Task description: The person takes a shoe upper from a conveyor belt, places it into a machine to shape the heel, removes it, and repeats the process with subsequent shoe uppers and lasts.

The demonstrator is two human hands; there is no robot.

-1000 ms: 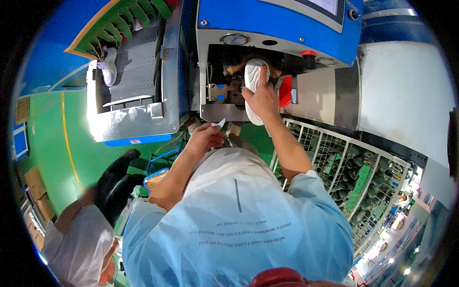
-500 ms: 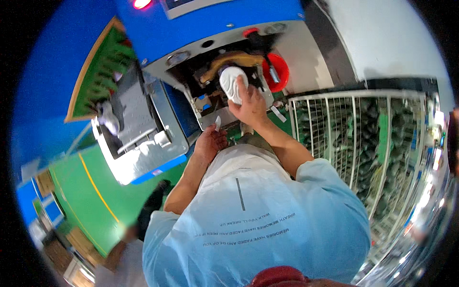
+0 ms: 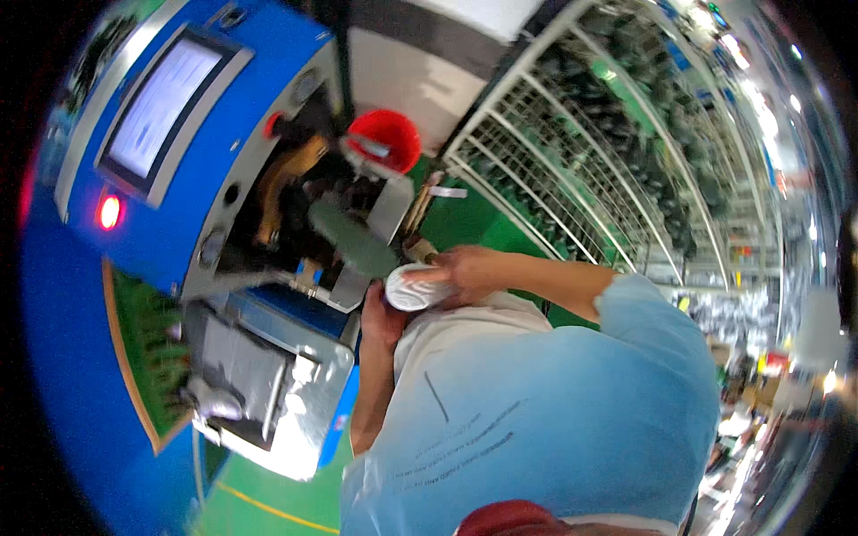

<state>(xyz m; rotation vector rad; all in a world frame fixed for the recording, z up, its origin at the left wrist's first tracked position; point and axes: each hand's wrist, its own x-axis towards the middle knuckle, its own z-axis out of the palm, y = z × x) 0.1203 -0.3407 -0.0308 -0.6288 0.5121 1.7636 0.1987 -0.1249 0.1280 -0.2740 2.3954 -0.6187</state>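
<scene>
White shoe with rounded, wavy-ridged sole [image 3: 409,293]: lying mid-frame between both hands, sole facing me, foreshortened long axis seemingly running left-right.
Right hand [image 3: 466,272]: gripping the shoe from its right, fingers crossing the sole.
Left hand [image 3: 379,317]: bordering its left edge; I'm not managing to tell its grip.
Writing: blurred dark print is crossing the pale-blue fabric shirt [image 3: 572,402]; I'm finding it unreadable.

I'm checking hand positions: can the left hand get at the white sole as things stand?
Probably yes: the left hand is at or close beside the white sole that the right hand holds, with nothing visible between them.
</scene>
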